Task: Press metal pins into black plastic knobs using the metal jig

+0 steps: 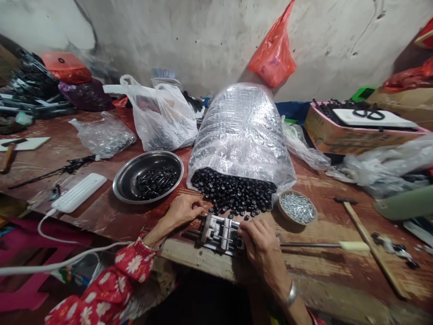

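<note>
1. Glossy black oval pieces (pixel 233 192) are spilling from a clear plastic sack (pixel 241 135) toward you, seemingly for easy reach.
2. Your narrowly closed left grip (pixel 185 210) is clasping a slotted steel jig (pixel 219 234) on the wooden counter (pixel 314 239), apparently steadying it.
3. Your right grip (pixel 260 241) is pressing its fingertips (pixel 244 230) onto the jig; you cannot tell how far open it is.

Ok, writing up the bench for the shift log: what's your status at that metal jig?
Right hand on the metal jig. Left hand at its left end. Black pieces spilled from the clear plastic sack up to its far edge.
</note>
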{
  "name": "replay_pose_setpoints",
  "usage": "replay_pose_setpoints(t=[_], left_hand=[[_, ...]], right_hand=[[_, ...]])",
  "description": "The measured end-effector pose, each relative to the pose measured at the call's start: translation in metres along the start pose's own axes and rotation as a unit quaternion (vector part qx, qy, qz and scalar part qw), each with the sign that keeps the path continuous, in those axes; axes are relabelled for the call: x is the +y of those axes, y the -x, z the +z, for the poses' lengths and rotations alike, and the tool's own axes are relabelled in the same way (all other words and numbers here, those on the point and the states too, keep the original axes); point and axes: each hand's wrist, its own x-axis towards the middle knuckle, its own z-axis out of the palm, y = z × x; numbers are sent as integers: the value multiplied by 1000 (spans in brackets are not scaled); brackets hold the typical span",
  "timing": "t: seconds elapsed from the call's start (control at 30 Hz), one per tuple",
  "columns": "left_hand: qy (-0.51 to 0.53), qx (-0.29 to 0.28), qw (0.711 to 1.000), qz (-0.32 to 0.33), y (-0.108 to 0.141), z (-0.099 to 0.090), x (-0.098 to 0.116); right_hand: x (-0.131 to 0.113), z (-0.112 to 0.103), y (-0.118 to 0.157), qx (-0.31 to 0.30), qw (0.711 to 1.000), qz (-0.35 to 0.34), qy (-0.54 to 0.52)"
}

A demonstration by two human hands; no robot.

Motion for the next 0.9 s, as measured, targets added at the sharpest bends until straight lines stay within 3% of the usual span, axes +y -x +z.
replay_pose_setpoints(t=[0.4, 0.6, 0.9], left_hand=[[20, 69, 997, 27, 11, 13, 2], [-19, 40, 999, 22, 7, 5, 2], [6, -3, 1000, 17, -9, -2, 5]], right_hand=[[0, 5, 1, 29, 999, 7, -44], [-4, 13, 2, 28, 998, 40, 37], [-1, 11, 3, 22, 997, 66, -18]])
